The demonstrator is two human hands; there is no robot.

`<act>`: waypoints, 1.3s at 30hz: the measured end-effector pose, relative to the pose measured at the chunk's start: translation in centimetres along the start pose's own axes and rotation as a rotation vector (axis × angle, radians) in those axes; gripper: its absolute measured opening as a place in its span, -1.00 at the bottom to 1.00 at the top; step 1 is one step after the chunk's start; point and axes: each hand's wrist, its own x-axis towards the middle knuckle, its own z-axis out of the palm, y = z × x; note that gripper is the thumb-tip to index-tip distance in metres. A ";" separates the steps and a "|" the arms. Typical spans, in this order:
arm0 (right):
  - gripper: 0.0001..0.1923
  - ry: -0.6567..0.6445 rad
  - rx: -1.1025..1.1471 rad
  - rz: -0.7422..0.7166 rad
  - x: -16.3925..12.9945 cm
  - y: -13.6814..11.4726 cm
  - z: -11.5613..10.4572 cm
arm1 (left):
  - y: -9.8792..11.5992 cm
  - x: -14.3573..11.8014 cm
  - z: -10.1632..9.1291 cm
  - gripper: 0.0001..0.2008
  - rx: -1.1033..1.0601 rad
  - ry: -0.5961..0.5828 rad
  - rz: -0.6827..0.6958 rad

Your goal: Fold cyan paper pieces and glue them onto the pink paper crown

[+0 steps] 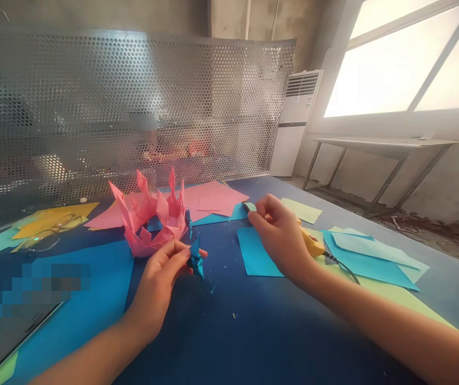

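While the left hand (163, 270) pinches a small folded blue paper piece (196, 258) between thumb and fingers, the right hand (280, 230) is curled closed, thumb and index meeting on a small dark-tipped piece (246, 207) with a pale patch. Blue piece sits just right of the pink folded-paper ring (149, 244), up off the table (213, 337), pointed ends sticking out past the fingertips. Ring stands upright on the blue tabletop, tall pink points around its rim; another small blue fold (190, 222) shows at its right side. Yellow corded tool (314, 247) shows behind the right wrist, black cable (344, 267) running off to the right; can't tell if it joins the dark-tipped piece, hand blocks it. Under the right hand: blue sheet (255, 259). Pink sheets (221, 197) lie flat behind the ring, blue and pale sheets (374, 262) overlap at right, large blue sheet (105, 267) at left. Glasses (59, 225) rest on the yellow-orange paper (87, 211), far left. Perforated metal screen (93, 107) backs the table, a person (151, 144) visible through it. White cabinet unit (293, 128) and side table (390, 142) stand beyond, right.
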 end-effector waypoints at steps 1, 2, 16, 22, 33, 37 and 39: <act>-0.87 -0.009 0.003 -0.016 0.0 0.0 0.0 | -0.1 0.0 0.0 -0.79 0.038 -0.001 0.009; -0.88 -0.034 0.015 -0.027 0.0 -0.1 0.0 | -0.1 0.0 0.0 -0.79 0.069 0.001 0.019; -0.75 -0.676 0.170 0.046 -1.2 -0.5 0.8 | -0.2 0.2 0.2 -0.78 0.091 0.014 0.019; -0.84 -0.823 0.221 0.078 -1.7 -1.2 0.2 | -0.1 0.2 0.3 -0.77 0.135 0.003 0.012; -0.79 -0.897 0.400 0.091 -2.2 0.1 1.1 | -0.6 0.3 0.2 -0.75 -0.057 0.020 0.037; -0.71 -0.822 0.309 0.001 -2.3 0.4 1.4 | -0.8 0.4 0.2 -0.77 -0.055 -0.004 0.052; -0.70 -0.817 0.351 0.026 -2.3 0.5 1.5 | -0.9 0.4 0.2 -0.76 -0.060 0.020 0.065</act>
